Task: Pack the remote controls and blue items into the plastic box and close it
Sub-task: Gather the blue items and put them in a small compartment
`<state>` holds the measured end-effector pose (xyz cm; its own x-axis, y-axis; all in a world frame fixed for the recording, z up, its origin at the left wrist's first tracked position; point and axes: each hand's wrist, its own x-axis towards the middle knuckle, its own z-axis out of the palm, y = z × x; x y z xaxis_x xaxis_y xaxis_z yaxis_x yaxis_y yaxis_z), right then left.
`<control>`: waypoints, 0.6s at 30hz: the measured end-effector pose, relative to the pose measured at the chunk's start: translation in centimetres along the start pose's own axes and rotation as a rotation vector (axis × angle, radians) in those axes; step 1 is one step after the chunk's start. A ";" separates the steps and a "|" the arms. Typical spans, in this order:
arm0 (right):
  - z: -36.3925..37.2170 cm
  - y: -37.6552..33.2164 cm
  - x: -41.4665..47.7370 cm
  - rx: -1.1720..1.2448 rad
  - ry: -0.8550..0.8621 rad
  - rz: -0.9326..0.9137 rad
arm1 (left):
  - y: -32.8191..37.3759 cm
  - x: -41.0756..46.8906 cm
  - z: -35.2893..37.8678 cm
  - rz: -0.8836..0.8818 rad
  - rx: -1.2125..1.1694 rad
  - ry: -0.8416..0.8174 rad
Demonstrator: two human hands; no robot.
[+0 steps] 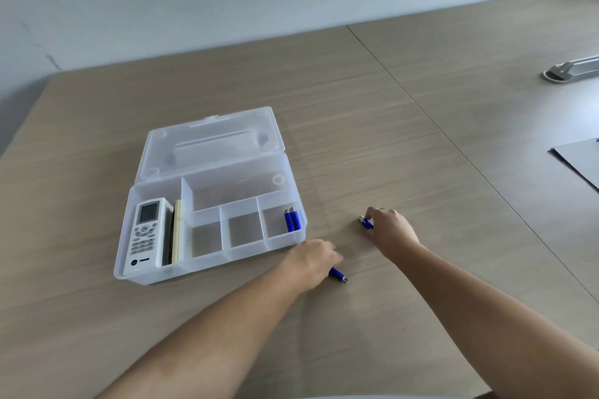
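Observation:
A clear plastic box (207,264) sits on the wooden table with its lid (210,142) folded back. Its left compartment holds a white remote control (146,233) with two more remotes on edge beside it (173,232). Two blue lighters (291,220) lie in the front right compartment. Right of the box, my left hand (312,264) is closed on a blue lighter (338,275) at table level. Further right, my right hand (390,230) pinches another blue lighter (365,223) against the table.
A grey sheet or folder (580,160) lies at the right edge of the table. A grey metal stand (572,70) sits at the far right. A seam (453,139) runs diagonally across the tabletop. A pale wall rises behind the table.

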<state>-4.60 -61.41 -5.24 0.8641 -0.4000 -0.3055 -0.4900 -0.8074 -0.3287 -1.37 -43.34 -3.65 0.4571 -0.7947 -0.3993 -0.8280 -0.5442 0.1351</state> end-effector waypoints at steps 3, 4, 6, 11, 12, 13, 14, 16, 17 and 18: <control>0.0 0.0 0.0 0.124 -0.013 0.021 | -0.3 -0.3 0.0 0.039 -0.114 0.027; -0.4 -0.1 0.1 0.211 -0.010 0.027 | -0.1 -0.5 -0.3 0.046 -0.181 0.069; -1.8 -1.0 0.3 0.360 0.022 0.009 | 0.3 -0.9 -1.7 0.021 -0.389 0.209; -6.4 -6.0 0.8 0.543 0.106 -0.101 | -1.9 -2.9 -6.9 -0.184 -0.914 0.513; -6.8 -7.1 0.9 0.566 0.112 -0.120 | -3.0 -3.4 -7.5 -0.227 -0.949 0.558; -7.0 -8.2 0.8 0.584 0.109 -0.140 | -4.2 -3.9 -8.0 -0.279 -0.945 0.595; -7.0 -9.1 0.7 0.596 0.098 -0.156 | -5.3 -4.3 -8.2 -0.339 -0.914 0.618; -6.5 -10.7 0.6 0.608 0.064 -0.182 | -7.2 -4.8 -8.1 -0.465 -0.844 0.618; -6.1 -11.3 0.5 0.612 0.040 -0.187 | -7.9 -4.8 -7.7 -0.516 -0.816 0.583; -5.6 -11.7 0.4 0.618 0.015 -0.187 | -8.3 -4.7 -7.4 -0.550 -0.788 0.534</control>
<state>2.11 -54.54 3.48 0.9405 -0.2866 -0.1824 -0.3034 -0.4670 -0.8306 5.75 -37.04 3.79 0.9392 -0.3018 -0.1638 -0.1158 -0.7275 0.6763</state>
